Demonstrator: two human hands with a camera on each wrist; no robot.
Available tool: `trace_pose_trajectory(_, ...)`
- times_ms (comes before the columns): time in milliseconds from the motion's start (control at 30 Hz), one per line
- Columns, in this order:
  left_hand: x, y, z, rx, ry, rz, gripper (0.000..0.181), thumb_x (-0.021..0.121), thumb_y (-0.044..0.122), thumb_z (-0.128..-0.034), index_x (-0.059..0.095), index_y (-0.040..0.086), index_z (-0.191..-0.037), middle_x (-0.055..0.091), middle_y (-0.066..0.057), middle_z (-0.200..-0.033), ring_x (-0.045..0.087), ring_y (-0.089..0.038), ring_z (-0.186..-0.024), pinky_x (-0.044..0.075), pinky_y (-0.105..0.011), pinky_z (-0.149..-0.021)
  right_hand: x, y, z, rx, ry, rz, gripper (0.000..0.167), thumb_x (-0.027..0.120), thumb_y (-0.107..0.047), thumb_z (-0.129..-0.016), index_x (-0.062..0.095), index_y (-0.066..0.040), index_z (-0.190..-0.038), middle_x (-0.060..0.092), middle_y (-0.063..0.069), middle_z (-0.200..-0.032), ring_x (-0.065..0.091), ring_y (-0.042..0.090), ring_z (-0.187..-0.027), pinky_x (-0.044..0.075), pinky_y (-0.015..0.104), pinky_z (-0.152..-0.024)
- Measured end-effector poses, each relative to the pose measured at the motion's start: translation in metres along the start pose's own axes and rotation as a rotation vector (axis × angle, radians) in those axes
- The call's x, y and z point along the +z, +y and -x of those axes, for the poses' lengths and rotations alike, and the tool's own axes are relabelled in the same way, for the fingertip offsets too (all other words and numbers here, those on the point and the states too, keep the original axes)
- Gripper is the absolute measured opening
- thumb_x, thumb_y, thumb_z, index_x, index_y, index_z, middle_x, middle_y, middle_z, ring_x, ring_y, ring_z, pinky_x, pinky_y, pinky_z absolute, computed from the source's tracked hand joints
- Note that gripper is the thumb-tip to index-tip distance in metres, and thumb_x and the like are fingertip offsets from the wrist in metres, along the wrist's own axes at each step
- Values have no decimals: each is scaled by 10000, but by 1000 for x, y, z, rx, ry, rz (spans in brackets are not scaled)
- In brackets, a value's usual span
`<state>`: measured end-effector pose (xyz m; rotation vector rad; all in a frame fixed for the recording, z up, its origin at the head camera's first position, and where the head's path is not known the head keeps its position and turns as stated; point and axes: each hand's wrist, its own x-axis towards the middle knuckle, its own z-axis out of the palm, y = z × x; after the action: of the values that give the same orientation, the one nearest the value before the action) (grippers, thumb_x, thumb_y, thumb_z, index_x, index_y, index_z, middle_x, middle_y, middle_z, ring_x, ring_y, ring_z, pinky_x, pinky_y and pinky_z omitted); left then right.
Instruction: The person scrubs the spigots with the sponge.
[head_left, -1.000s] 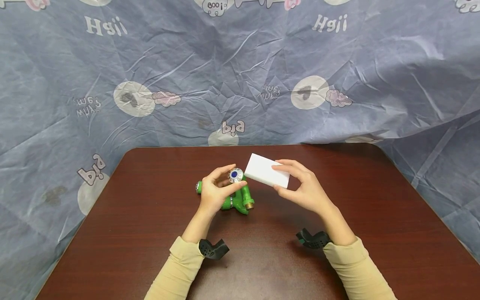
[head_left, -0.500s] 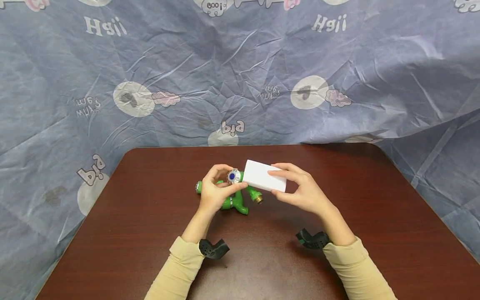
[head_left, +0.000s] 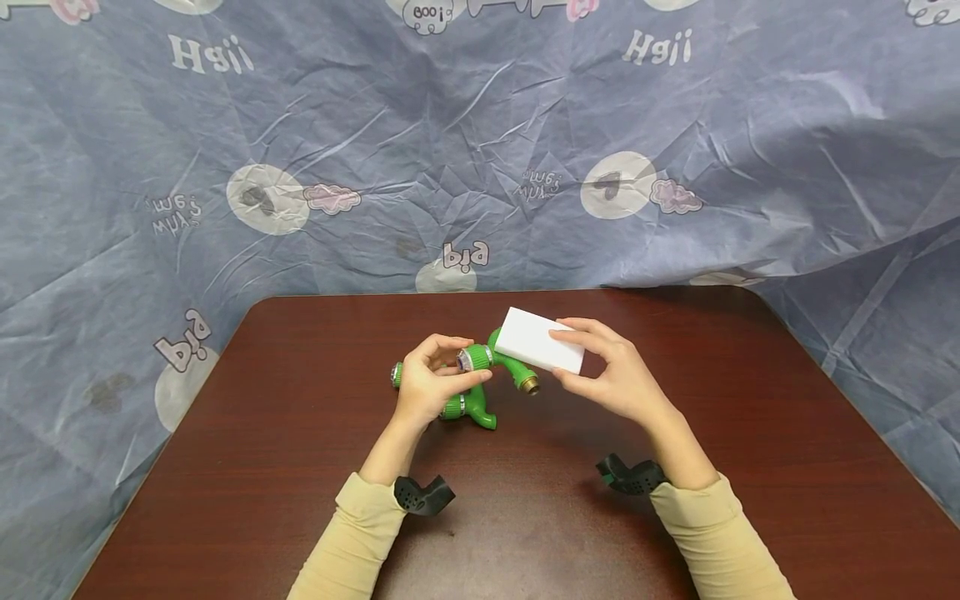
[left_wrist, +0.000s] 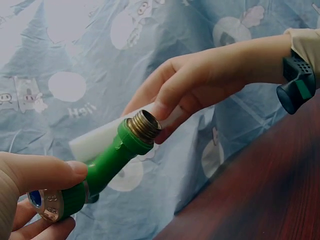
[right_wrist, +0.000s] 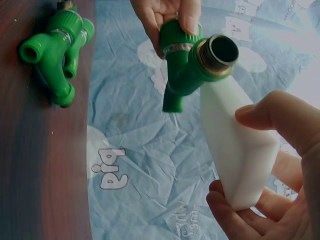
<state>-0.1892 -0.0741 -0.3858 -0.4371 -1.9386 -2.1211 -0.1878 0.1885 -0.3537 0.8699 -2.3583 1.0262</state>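
Left fingers [head_left: 442, 342] pinch the ribbed knob [head_left: 482, 357], probably the surest hold, of a likely stiff green tap [right_wrist: 184, 75]; right fingers [head_left: 583, 339], a white block [head_left: 532, 337].

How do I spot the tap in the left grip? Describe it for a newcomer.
Start at the dark red-brown table, then the person's left grip above it. The green tap is held there by its ribbed knob, near the white block in the right grip. It's the only tap held up; the other green taps rest on the table.
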Motion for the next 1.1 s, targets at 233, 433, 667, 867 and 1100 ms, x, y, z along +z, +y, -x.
trace_pose_trajectory(233,-1,0,0,11,30,98,397,772,-171,-607,563,-96,-936,596,-242,-1057,634,-148,-804,547,-253,-675,-5,5,1,30,56,54,427,781,-82,-690,691,-93,-1107,603,63,-1193,571,228,-1056,397,182,-841)
trace_pose_trajectory(433,0,1,0,11,53,227,382,717,-233,-607,531,-88,-907,594,-192,-1059,653,-138,-831,547,-247,-703,-3,2,2,61,60,16,421,779,-87,-710,687,-99,-1121,604,30,-1194,567,185,-1055,416,190,-832)
trace_pose_trajectory(667,-2,6,2,-7,-23,163,392,755,-149,-668,559,-59,-996,653,-194,-1077,665,-169,-852,545,-294,-742,-3,-14,-1,41,102,-89,412,780,36,-696,685,-11,-1094,618,117,-1163,570,237,-1039,433,168,-808)
trace_pose_trajectory(867,4,25,8,-27,-73,-55,454,767,-98,-695,631,-77,-1128,656,-221,-1055,644,-261,-946,532,-378,-816,-8,-46,-7,9,96,-125,380,746,113,-681,666,74,-1051,614,215,-1125,576,329,-1010,431,142,-820)
trace_pose_trajectory(1100,10,27,9,-37,-72,-61,426,734,-123,-718,611,-114,-1126,634,-272,-1068,624,-359,-982,534,-384,-819,-10,-59,-8,-63,35,-142,379,755,92,-682,663,54,-1048,611,214,-1120,574,316,-1030,410,165,-866)
